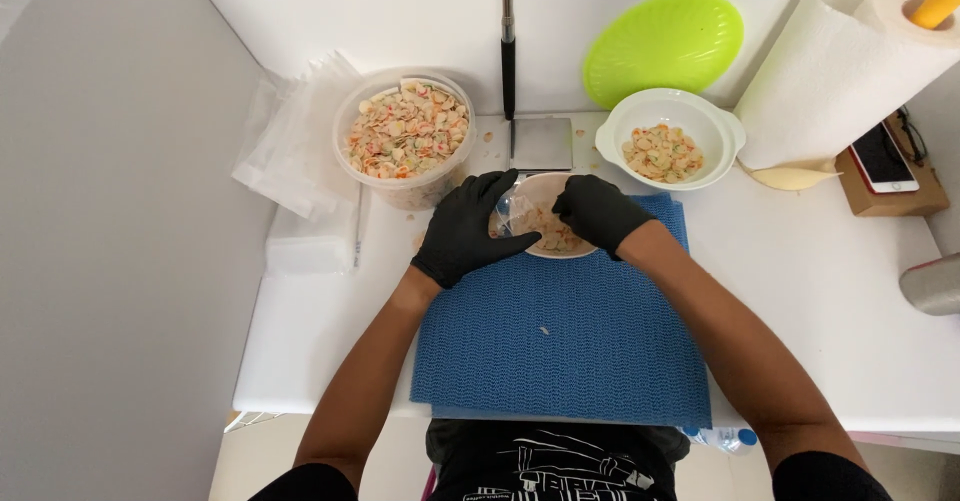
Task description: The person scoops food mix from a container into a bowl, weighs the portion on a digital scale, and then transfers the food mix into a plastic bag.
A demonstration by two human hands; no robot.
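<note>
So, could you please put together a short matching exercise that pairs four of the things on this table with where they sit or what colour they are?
Things:
1. tub of pasta salad
2. white bowl
3. lid
4. mat

Descriptions:
A. blue, spread under both hands
B. lime green, leaning against the back wall
C. at the back left, beside a stack of plastic bags
D. at the back right, next to the paper towel roll

Pairs: 1-C, 2-D, 3-B, 4-A

Black gloves both hands; black printed shirt.
</note>
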